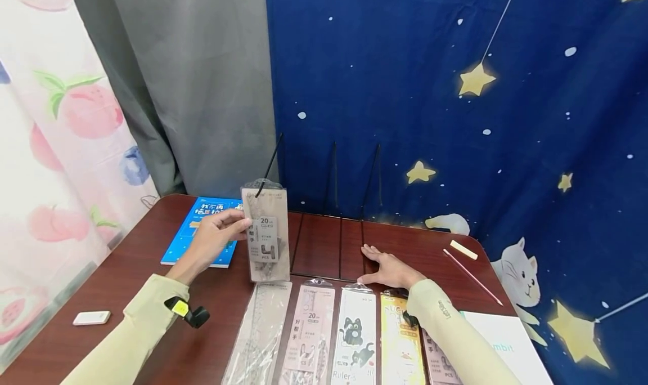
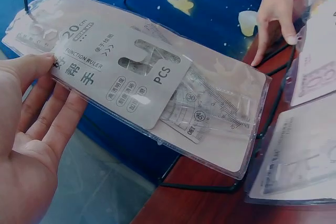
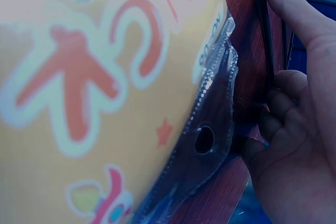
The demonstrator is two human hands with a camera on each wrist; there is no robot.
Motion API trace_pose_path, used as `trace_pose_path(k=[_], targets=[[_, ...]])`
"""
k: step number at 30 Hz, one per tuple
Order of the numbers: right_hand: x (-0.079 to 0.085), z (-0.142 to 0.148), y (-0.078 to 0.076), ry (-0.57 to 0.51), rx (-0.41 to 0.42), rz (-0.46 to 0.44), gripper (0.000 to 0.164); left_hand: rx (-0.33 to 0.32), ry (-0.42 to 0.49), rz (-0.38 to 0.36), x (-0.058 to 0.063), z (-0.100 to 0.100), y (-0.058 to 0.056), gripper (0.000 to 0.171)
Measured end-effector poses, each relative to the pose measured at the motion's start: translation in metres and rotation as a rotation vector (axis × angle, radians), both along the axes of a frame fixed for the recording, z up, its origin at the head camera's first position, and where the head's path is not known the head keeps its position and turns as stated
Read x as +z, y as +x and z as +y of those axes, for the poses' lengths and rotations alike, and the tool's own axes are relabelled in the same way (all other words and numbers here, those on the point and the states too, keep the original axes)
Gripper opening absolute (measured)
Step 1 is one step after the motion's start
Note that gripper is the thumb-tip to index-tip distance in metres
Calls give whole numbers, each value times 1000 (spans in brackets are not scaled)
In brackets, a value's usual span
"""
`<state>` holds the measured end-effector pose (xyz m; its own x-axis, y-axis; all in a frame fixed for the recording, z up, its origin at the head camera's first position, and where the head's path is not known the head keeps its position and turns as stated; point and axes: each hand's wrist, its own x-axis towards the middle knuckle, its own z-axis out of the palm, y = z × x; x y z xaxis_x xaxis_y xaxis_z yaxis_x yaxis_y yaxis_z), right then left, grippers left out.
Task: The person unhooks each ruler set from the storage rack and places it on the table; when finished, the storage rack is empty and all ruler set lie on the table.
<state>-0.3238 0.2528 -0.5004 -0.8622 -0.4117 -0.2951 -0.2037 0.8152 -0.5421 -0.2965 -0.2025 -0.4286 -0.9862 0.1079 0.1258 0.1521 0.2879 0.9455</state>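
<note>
My left hand (image 1: 217,234) pinches the left edge of a beige ruler set pack (image 1: 281,227), its thumb in front and fingers behind. The pack hangs upright, with the tip of a black wire hook (image 1: 269,165) at its top. In the left wrist view, clear rulers and a protractor show through the plastic sleeve (image 2: 210,108). My right hand (image 1: 388,268) is spread low over the black wire rack's base (image 1: 340,250), fingertips at a base wire. Its thumb is right at the top of a white cat ruler pack (image 1: 356,334).
Flat along the front lie a beige pack (image 1: 260,328), a pink pack (image 1: 310,328) and a yellow pack (image 1: 400,334). A blue book (image 1: 177,244) and a white eraser (image 1: 91,318) are at left. At right are a pencil (image 1: 473,277), a cream stick (image 1: 463,249) and white paper (image 1: 511,340).
</note>
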Motion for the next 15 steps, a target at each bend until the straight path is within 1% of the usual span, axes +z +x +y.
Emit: trace_pose_path(k=[4, 7, 11, 15], targets=[[2, 0, 0, -4, 4, 7, 100, 2, -27, 19, 3, -2, 15, 46], [3, -1, 0, -1, 10, 10, 100, -5, -30, 36, 6, -3, 26, 43], [3, -1, 0, -4, 13, 11, 101, -23, 0, 55, 7, -4, 37, 39], [3, 0, 0, -2, 13, 10, 100, -37, 10, 78, 8, -7, 48, 35]])
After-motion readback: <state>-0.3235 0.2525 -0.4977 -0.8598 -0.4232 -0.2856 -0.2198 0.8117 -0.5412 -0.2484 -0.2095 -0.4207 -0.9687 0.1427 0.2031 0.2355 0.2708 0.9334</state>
